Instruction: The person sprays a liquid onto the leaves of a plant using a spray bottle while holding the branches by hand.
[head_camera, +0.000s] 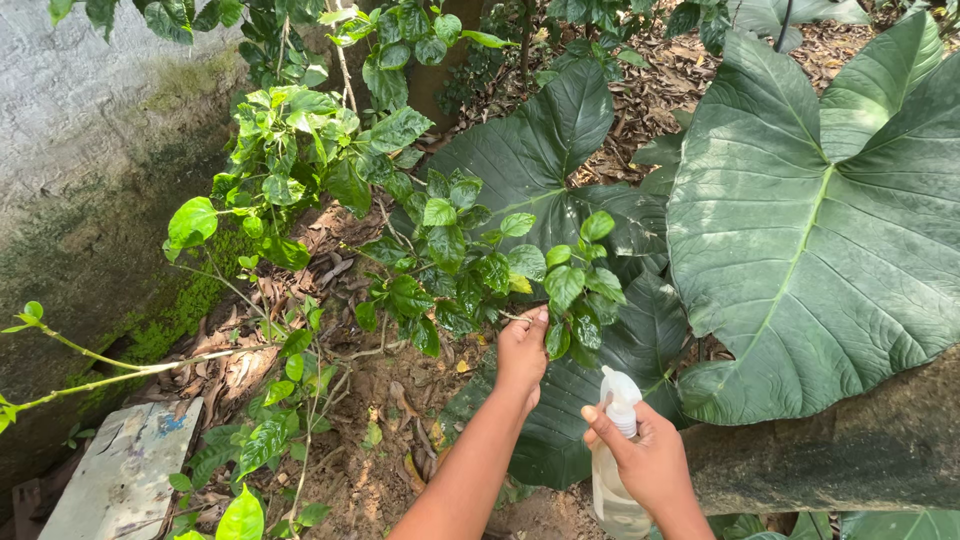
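Pinching a thin leafy green stem (560, 290) of the small-leaved shrub (400, 230), the left hand (522, 352) steadies it while the right hand (650, 460) just below grips a clear plastic spray bottle (615, 450), nozzle aimed leafward.

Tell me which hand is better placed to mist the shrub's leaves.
Right, probably: the right hand holds the spray bottle, nozzle pointing toward the shrub. The left hand is busy gripping a leafy twig.

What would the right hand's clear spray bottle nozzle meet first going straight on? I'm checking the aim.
Probably the small green-leaved shrub twig held by the left hand, above the right hand's clear plastic spray bottle; depth unclear.
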